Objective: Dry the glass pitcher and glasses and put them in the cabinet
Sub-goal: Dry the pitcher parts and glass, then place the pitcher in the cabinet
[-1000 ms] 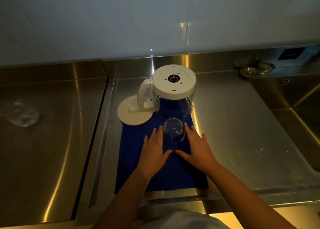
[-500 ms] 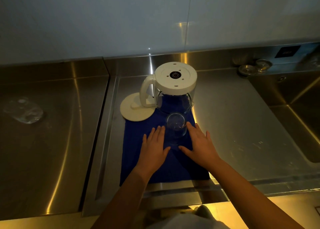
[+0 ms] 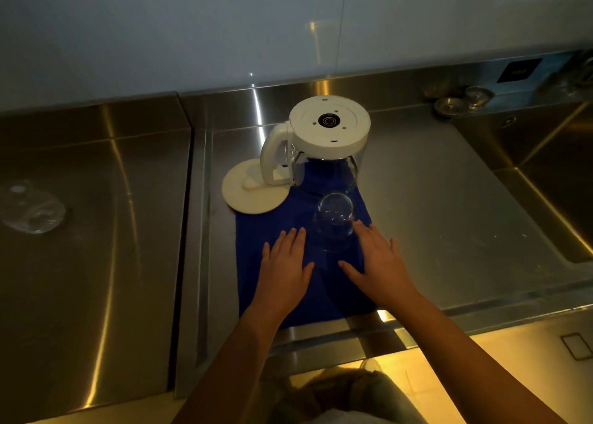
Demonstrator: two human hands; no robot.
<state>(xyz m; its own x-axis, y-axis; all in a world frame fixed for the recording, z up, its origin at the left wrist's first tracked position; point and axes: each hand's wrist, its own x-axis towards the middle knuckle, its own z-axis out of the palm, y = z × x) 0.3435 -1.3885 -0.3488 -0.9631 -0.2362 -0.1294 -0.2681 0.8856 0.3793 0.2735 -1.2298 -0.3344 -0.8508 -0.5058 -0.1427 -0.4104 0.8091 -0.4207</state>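
Both hands lie flat on the blue cloth [image 3: 260, 224], fingers straight and holding nothing: left hand [image 3: 284, 271] and right hand [image 3: 380, 263] on either side of the upturned glass [image 3: 333, 223]. Behind it, the glass pitcher [image 3: 324, 144] stands upside down on the cloth, on the steel worktop [image 3: 433, 215], with its white lid [image 3: 248, 195] just beside.

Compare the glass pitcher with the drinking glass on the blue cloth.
The pitcher is much larger than the glass. The pitcher has a white base and handle; the glass is clear all over. The pitcher stands farther back, the glass nearer. Both stand on the blue cloth.
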